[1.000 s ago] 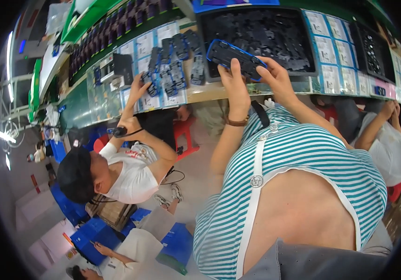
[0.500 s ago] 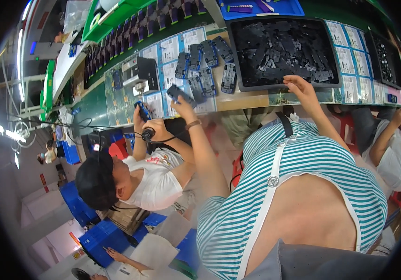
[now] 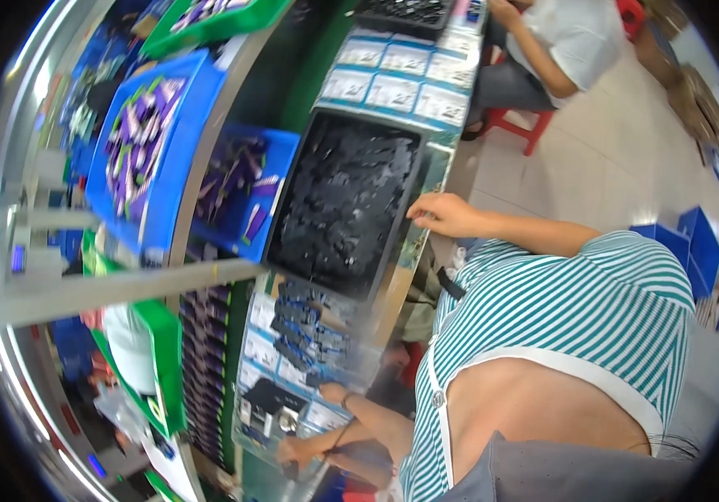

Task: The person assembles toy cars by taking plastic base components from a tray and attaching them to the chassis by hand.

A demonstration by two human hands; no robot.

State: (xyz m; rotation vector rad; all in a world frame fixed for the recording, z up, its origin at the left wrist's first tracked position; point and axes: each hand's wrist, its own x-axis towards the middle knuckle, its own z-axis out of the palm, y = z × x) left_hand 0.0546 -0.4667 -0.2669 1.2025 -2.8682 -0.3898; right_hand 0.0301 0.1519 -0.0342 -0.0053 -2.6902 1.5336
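Left hand (image 3: 334, 392) smeared, small parts run together
Toward the left end of the bench (image 3: 399, 289), that hand's fingers blur into a dark piece (image 3: 316, 379); whether they grip it or merely touch it cannot be told. Near the front edge, the right hand (image 3: 450, 216) hides its palm. In the black tray (image 3: 399, 205), small black parts (image 3: 342, 192) merge, too indistinct to count; the blue-edged pieces (image 3: 309, 328) beside it are blurred. Toward the bench's right end, a second black tray (image 3: 397, 28) is cut off by the picture's upper edge, as is a white-shirted person (image 3: 573, 46).
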